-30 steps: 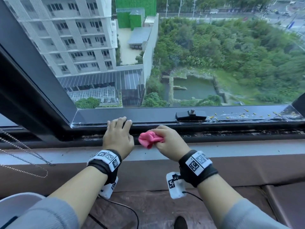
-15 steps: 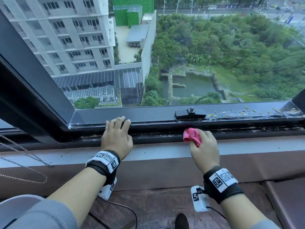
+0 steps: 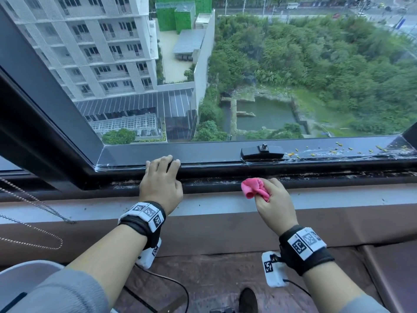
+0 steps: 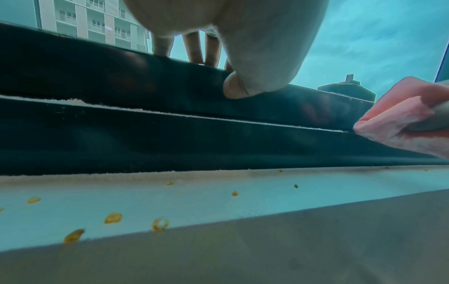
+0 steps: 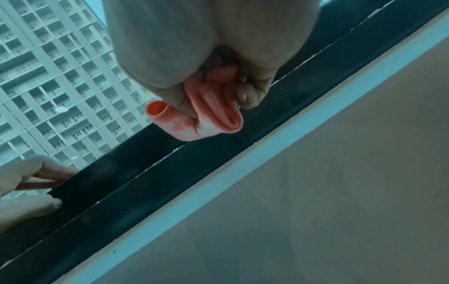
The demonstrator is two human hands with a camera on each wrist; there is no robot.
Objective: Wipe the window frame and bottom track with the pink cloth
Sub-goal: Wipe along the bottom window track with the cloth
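My right hand (image 3: 275, 201) grips a bunched pink cloth (image 3: 254, 188) and holds it against the dirty bottom track (image 3: 327, 177), just below the black latch. In the right wrist view the folded cloth (image 5: 215, 115) sticks out under my curled fingers, above the dark track (image 5: 170, 173). My left hand (image 3: 161, 175) rests on the dark lower window frame (image 3: 214, 154), fingers laid over its top edge. In the left wrist view the thumb (image 4: 239, 88) presses the frame's front face, and the cloth (image 4: 398, 119) shows at the right edge.
A black latch (image 3: 261, 152) sits on the frame right of centre. Yellow crumbs (image 3: 338, 150) litter the frame's right end, and more crumbs (image 4: 113, 218) lie on the pale grey sill (image 3: 203, 204). A bead chain (image 3: 33, 206) hangs at the left.
My right hand swept the cloth rightwards along the track from beside my left hand, then came back slightly left. The left hand stayed on the frame.
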